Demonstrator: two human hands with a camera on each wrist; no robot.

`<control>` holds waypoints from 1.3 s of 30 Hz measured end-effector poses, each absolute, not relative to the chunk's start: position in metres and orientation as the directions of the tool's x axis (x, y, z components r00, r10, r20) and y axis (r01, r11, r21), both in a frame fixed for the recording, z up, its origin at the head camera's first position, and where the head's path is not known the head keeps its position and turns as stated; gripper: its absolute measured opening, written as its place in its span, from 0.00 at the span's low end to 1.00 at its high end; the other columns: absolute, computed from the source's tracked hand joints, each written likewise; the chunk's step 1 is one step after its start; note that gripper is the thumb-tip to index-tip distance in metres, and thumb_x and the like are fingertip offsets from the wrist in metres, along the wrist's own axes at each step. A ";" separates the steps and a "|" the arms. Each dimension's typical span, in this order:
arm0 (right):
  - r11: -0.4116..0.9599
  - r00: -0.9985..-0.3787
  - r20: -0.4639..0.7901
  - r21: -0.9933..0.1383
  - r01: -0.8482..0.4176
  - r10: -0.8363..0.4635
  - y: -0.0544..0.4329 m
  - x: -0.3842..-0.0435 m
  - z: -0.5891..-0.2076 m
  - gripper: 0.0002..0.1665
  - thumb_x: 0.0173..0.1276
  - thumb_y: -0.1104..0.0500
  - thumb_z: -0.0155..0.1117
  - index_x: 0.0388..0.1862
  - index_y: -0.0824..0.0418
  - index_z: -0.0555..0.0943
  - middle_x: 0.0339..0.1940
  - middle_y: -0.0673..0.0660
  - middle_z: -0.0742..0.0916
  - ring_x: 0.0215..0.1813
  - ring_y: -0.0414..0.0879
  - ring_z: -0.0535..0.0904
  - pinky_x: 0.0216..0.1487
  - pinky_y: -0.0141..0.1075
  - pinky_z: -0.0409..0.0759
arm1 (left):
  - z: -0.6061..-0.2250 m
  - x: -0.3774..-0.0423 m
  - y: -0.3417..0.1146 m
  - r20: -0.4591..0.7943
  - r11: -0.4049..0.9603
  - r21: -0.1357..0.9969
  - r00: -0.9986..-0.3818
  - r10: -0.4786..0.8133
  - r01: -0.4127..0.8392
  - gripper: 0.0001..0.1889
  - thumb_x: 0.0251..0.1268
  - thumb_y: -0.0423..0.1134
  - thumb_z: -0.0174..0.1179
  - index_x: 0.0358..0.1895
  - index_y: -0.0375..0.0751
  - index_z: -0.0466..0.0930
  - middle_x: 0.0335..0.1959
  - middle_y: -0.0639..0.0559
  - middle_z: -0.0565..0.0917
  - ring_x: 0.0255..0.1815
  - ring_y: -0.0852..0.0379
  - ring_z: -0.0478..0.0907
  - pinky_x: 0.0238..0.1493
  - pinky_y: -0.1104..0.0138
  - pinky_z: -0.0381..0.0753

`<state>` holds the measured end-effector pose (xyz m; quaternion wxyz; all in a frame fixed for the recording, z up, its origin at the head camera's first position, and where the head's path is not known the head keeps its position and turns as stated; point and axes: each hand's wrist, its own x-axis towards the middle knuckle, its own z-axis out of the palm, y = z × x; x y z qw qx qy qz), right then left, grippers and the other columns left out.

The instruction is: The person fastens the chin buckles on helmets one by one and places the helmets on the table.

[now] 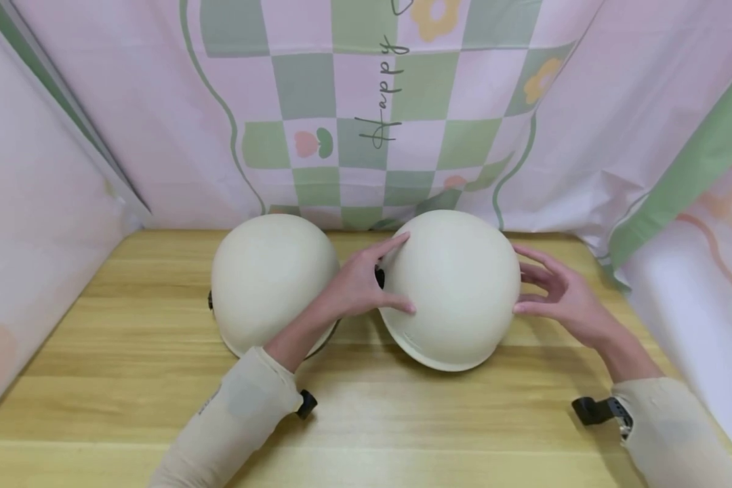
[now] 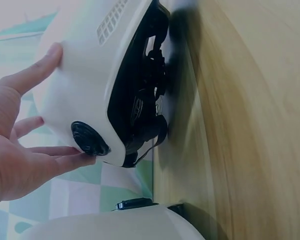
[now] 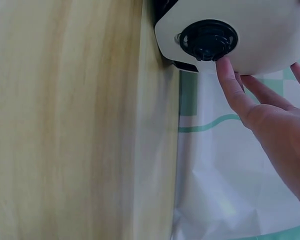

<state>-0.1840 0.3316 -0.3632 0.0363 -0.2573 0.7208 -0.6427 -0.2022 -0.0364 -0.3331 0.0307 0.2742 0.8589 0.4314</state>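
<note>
Two cream helmets stand side by side, domes up, on the wooden table (image 1: 366,420). My left hand (image 1: 361,281) spreads its thumb and fingers over the near left side of the right helmet (image 1: 454,288). In the left wrist view, fingertips lie at a round black knob (image 2: 87,137), and black padding (image 2: 140,100) with a strap shows under the rim. On the opposite side, the fingertips of my right hand (image 1: 564,298) touch the shell, one right at another black knob (image 3: 208,40). The left helmet (image 1: 271,274) sits partly behind my left forearm.
A patterned curtain (image 1: 305,88) hangs along the table's back edge, with more white cloth at both sides. Black wristband ends (image 1: 592,410) stick out from the right sleeve, and a similar black piece (image 1: 307,404) from the left sleeve.
</note>
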 end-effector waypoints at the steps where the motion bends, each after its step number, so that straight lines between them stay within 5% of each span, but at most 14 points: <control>1: 0.050 -0.866 0.276 -0.945 -0.325 -0.417 0.331 -0.185 -0.363 0.54 0.57 0.88 0.64 0.82 0.63 0.62 0.69 0.48 0.80 0.65 0.40 0.78 0.54 0.34 0.85 | -0.333 -0.203 -0.036 0.184 0.478 0.760 -0.851 0.491 0.440 0.60 0.40 0.47 0.87 0.82 0.52 0.62 0.77 0.43 0.70 0.73 0.45 0.71 0.70 0.52 0.74; 9: 0.080 -0.859 0.272 -0.938 -0.337 -0.435 0.328 -0.189 -0.362 0.53 0.57 0.87 0.66 0.81 0.65 0.63 0.72 0.48 0.78 0.66 0.41 0.77 0.54 0.35 0.85 | -0.341 -0.205 -0.036 0.153 0.505 0.761 -0.869 0.470 0.407 0.60 0.36 0.45 0.89 0.78 0.47 0.63 0.64 0.39 0.79 0.61 0.46 0.78 0.58 0.53 0.81; 25: 0.205 -0.849 0.283 -0.892 -0.404 -0.446 0.322 -0.191 -0.364 0.52 0.60 0.84 0.67 0.82 0.64 0.61 0.71 0.48 0.76 0.64 0.41 0.77 0.55 0.30 0.82 | -0.353 -0.206 -0.032 0.129 0.545 0.736 -0.873 0.470 0.402 0.68 0.35 0.43 0.90 0.83 0.51 0.54 0.73 0.37 0.73 0.71 0.41 0.72 0.70 0.50 0.73; 34: 0.321 -0.859 0.260 -0.848 -0.421 -0.440 0.324 -0.189 -0.358 0.52 0.61 0.81 0.68 0.83 0.62 0.61 0.73 0.42 0.74 0.65 0.37 0.75 0.56 0.27 0.80 | -0.350 -0.205 -0.042 0.135 0.501 0.727 -0.814 0.566 0.469 0.62 0.52 0.44 0.83 0.85 0.46 0.47 0.83 0.43 0.57 0.82 0.43 0.55 0.78 0.49 0.60; 39: 0.414 -0.875 0.293 -0.792 -0.448 -0.386 0.330 -0.184 -0.353 0.49 0.61 0.79 0.70 0.80 0.60 0.67 0.68 0.40 0.77 0.63 0.35 0.76 0.56 0.24 0.78 | -0.326 -0.200 -0.060 0.213 0.522 0.669 -0.810 0.546 0.528 0.45 0.64 0.43 0.74 0.81 0.40 0.60 0.79 0.42 0.65 0.81 0.44 0.59 0.78 0.50 0.60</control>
